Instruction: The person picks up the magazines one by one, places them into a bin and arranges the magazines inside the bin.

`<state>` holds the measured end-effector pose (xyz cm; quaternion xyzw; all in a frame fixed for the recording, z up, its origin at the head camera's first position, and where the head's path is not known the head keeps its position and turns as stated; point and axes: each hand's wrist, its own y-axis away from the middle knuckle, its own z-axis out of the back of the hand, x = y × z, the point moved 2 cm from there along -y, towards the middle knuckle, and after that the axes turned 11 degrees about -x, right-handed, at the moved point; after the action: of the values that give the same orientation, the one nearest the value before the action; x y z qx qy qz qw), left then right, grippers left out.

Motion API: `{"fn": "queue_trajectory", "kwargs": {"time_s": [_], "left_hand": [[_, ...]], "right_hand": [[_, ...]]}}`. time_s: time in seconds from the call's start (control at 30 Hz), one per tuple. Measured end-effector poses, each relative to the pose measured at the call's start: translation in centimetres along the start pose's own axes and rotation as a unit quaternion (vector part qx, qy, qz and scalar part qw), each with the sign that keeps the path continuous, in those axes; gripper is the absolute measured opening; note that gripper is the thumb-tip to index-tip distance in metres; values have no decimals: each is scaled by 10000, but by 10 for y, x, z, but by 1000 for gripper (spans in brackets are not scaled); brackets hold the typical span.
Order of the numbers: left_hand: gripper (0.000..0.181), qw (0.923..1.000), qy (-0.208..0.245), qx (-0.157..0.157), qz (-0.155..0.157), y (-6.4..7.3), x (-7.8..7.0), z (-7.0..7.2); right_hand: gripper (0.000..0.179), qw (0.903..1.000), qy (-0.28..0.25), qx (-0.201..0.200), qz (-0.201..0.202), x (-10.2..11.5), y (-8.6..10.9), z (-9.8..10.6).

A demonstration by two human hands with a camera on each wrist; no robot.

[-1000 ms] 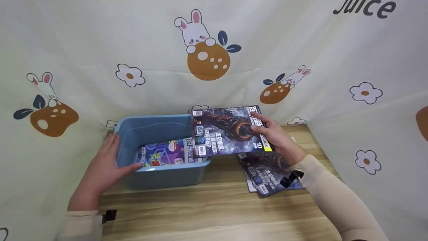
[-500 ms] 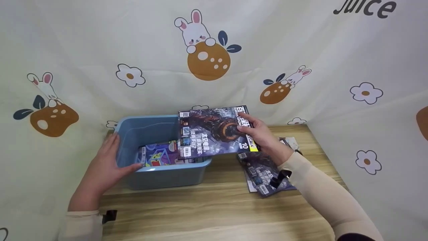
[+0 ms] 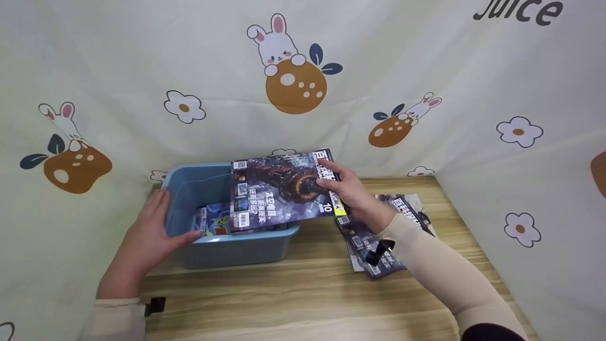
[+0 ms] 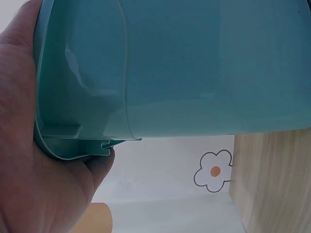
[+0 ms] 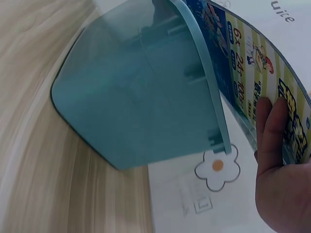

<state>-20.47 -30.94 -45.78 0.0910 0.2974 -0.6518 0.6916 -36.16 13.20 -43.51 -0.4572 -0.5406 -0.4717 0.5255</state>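
A blue plastic bin [image 3: 236, 251] stands on the wooden table. My left hand [image 3: 147, 234] grips its left rim; in the left wrist view that hand [image 4: 34, 165] wraps over the edge, fingers partly hidden. Between thumb and fingers, my right hand [image 3: 352, 192] holds a dark magazine [image 3: 270, 189] by its right end. The magazine is held over the bin's right part, cover up. From below, in the right wrist view, the fingers of that hand [image 5: 286, 189] press against its striped back cover [image 5: 252, 63]. Inside the bin lies a purple-blue magazine [image 3: 215, 218], partly covered.
Right of the bin lies a fanned pile of magazines [image 3: 364, 248], partly hidden by my right forearm. A printed curtain [image 3: 227, 137] hangs behind the wooden table [image 3: 284, 303] and along both sides.
My right hand has carried the dark magazine leftward, further over the bin, covering more of the magazine inside. More of the pile's back part shows. The left hand and the bin have stayed put.
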Motion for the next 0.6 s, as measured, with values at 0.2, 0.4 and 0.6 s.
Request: {"fn": "queue_trajectory", "kwargs": {"time_s": [0.2, 0.4, 0.6], "left_hand": [[140, 10000, 48, -20, -65, 0, -1, 1], [140, 9999, 87, -23, -135, 0, 0, 1], [140, 9999, 78, -4, -115, 1, 1, 0]], "right_hand": [[67, 9998, -134, -114, 68, 0, -1, -18], [69, 9994, -325, -116, -64, -3, 1, -34], [70, 9990, -419, -60, -143, -3, 4, -49]]}}
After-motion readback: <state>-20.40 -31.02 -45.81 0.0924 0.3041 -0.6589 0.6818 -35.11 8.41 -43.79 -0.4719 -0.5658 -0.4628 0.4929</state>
